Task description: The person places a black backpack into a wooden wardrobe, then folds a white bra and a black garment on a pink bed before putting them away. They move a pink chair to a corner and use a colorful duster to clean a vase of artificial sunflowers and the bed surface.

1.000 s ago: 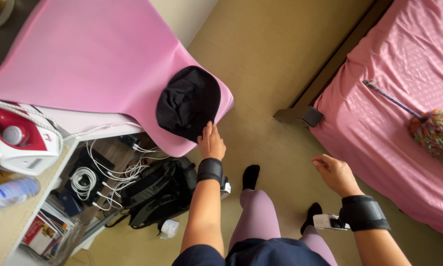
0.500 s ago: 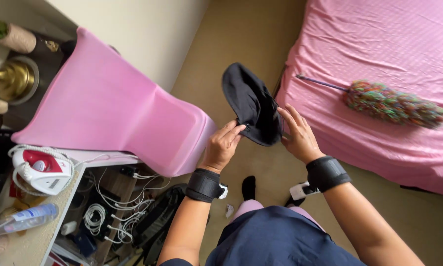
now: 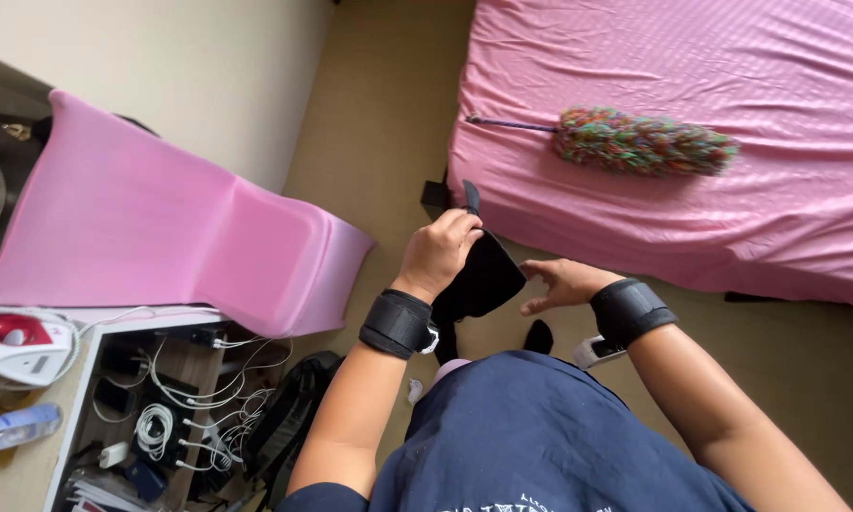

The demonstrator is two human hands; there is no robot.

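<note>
We see the left hand (image 3: 443, 250) clenched around the top edge of a black cloth cap (image 3: 483, 277), w/ a thin strap of it sticking up above the knuckles. The right hand (image 3: 563, 283) is open, fingers spread, tips just beside the cap's right edge (touching or not, we can't tell). Both wrists carry black bands. The cap hangs in front of the torso, over the tan floor (image 3: 379, 133), near the edge of the pink bed (image 3: 730, 228). A multicoloured feather duster (image 3: 640, 142) lies on the bed, well apart from the hands. Left of us: a pink mat (image 3: 161, 237) draped over a desk, a white-and-red iron (image 3: 14, 343) + tangled white cables (image 3: 180, 403) below.
</note>
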